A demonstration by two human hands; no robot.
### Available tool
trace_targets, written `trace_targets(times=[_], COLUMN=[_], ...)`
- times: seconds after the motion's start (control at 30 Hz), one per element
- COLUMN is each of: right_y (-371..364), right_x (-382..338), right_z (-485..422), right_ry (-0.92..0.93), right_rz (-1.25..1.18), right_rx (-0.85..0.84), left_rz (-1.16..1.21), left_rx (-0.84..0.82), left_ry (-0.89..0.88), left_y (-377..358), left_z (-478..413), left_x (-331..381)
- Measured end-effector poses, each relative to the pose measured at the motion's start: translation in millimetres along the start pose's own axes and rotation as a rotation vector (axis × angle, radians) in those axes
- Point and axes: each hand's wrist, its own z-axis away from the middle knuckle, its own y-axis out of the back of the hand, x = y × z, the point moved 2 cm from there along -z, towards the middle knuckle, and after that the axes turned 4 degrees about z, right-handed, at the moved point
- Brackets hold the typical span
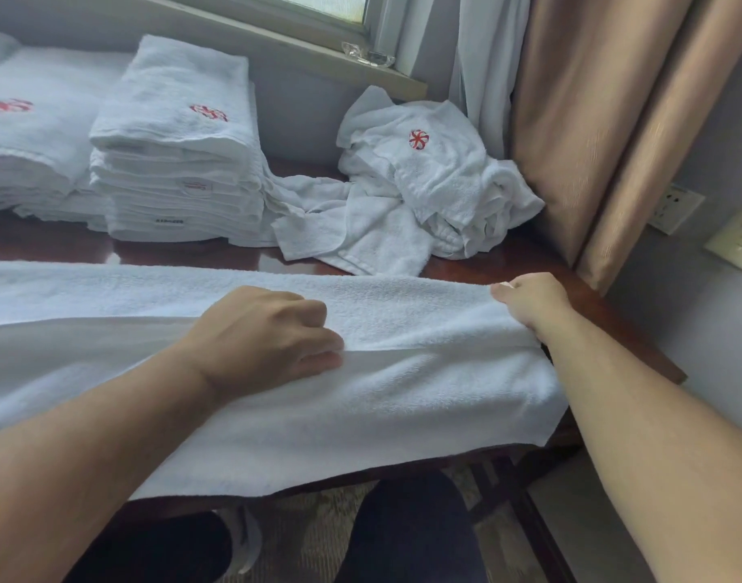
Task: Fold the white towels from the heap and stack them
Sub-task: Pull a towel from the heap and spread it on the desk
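1. Left forearm fills the near corner, and the right forearm comes in from the other side. Both are bare and reaching over the bench front.
2. Big white towel is laid lengthwise across the bench. It's doubled over, with the upper layer's edge running along the middle. The near edge hangs off the front and the left end runs out of view.
3. Tan curtain hangs at the right, down beside the bench's far corner, with a pale sheer next to it.
4. Stack of folded towels stands at the back, many layers high. A left stack sits just beside it, lower and partly cut off.
5. Heap of crumpled towels sits in the back right corner against the curtain. One loose end trails out and touches the foot of the stack.
6. Dark trouser legs show below the bench, over patterned carpet.
7. Left hand is knuckles-up at mid-towel, with its fingers curled onto the upper layer's edge, gripping it.
8. Right hand is at the towel's right end. Its thumb is on top and its fingers are tucked under, pinching the far corner.
9. Wall socket and a switch plate are on the wall right of the curtain.
10. Red logo shows on the heap's top towel, and both stacks carry one on top too.
11. Small clear glass piece sits on the window sill.
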Motion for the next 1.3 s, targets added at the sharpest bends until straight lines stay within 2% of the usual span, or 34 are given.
trace_targets(times=[0.1,0.2,0.3,0.37,0.53,0.6,0.63,0.7,0.77,0.83,0.9,0.97,1.2,1.3], right_y=[-1.2,3.0,3.9,0.3,-5.3,-5.8,-6.8,-12.1,-22.0,-34.7,-48.1,-56.6,-60.3,-52.1], right_x=[-5.8,-12.6,-12.5,-8.6,-9.7,-23.0,-31.6,-48.7,-58.2,-58.7,-52.3,-44.9,-39.3,-23.1], right_z=[-5.7,-9.7,-8.4,-4.6,7.0,16.4,21.5,31.0,39.1,44.9,46.7,45.0,20.1,5.8], right_ry=[-0.066,-0.141,-0.093,-0.042,-0.048,0.013,0.060,0.120,0.098,0.040,0.011,0.011,0.064,0.032], right_rz=[0.088,0.045,0.115,0.213,0.233,0.312,0.330,0.324,0.321,0.332,0.339,0.330,0.338,0.348], right_rx=[0.023,-0.079,-0.130,-0.071,0.175,0.273,0.297,0.231,0.060,-0.136,-0.229,-0.211,-0.177,-0.152], left_rz=[0.001,0.022,0.021,0.019,0.000,0.004,0.026,0.152,0.174,0.166,0.186,0.153,0.082,0.077], left_rx=[-0.016,-0.027,-0.038,-0.044,-0.134,-0.251,-0.307,-0.311,-0.295,-0.438,-0.623,-0.681,-0.585,-0.570], left_ry=[-0.038,-0.025,-0.023,-0.037,-0.037,0.067,0.183,0.439,0.552,0.590,0.621,0.623,0.606,0.609], left_y=[0.8,2.3,1.3,0.9,2.6,2.8,4.1,8.7,11.7,3.7,-7.9,-18.1,-26.0,-27.0], left_z=[-0.7,-1.0,-0.8,-1.5,-3.0,-6.3,-9.1,-14.0,-18.8,-14.6,-6.0,1.1,-1.1,-2.8], left_x=[0.8,0.1,-0.3,1.1,3.7,5.7,2.5,-8.8,-18.0,-22.4,-20.9,-18.7,-24.3,-25.0])
